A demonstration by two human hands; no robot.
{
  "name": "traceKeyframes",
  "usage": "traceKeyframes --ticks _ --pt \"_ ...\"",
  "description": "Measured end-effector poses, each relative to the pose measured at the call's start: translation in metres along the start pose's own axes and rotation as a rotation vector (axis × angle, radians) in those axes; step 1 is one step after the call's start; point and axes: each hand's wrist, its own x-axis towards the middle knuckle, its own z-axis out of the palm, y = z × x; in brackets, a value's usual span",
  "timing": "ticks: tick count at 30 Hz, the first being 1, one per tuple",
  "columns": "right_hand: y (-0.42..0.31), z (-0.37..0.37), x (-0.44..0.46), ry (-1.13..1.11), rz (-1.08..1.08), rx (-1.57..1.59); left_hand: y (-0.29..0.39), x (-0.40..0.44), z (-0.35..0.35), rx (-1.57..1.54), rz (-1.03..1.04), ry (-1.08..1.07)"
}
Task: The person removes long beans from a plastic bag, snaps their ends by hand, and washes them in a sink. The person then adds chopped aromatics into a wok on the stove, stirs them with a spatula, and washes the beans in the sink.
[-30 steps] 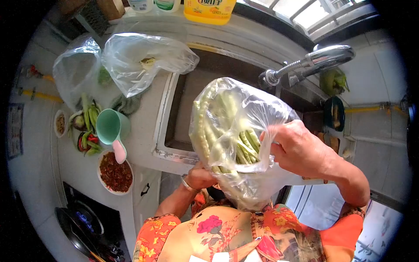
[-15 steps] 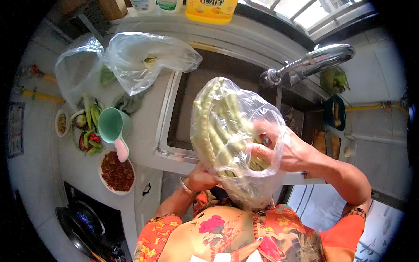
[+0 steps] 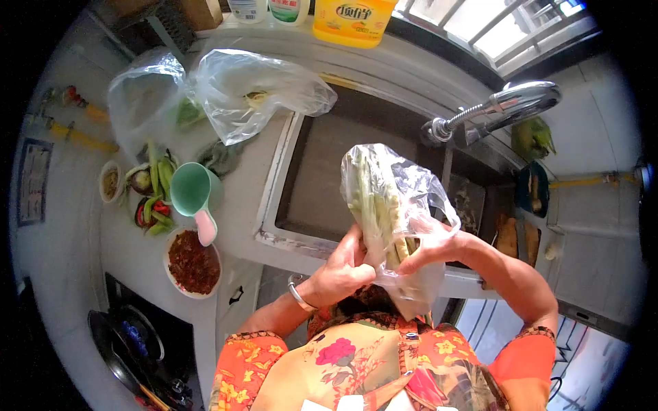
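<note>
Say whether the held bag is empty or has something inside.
The bag is not empty: long green beans show through its clear plastic.

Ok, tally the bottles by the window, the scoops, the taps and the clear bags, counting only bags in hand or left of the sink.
Clear bags: 3
Bottles: 3
Scoop: 1
Tap: 1
Total: 8

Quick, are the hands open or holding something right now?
Left hand: closed, holding the clear plastic bag.
Right hand: at the long beans, partly hidden; grip can't be told.
</note>
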Motion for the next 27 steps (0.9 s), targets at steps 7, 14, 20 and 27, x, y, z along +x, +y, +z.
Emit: traceKeyframes --ticks 7,14,20,27 --pt "-0.022 0.02 0.005 0.239 -0.085 0.126 0.007 0.005 0.01 0.249 -0.068 0.028" --pt "0.011 0.033 0.01 0.315 -0.188 0.393 0.019 0.01 0.003 0.283 -0.227 -0.041" --pt "0.031 0.032 0.015 0.248 -0.129 0.356 0.04 0.015 -0.001 0.772 -0.31 -0.089" --pt "0.035 0.036 0.023 0.118 -0.222 0.817 0.061 0.031 0.038 1.942 -0.232 0.046"
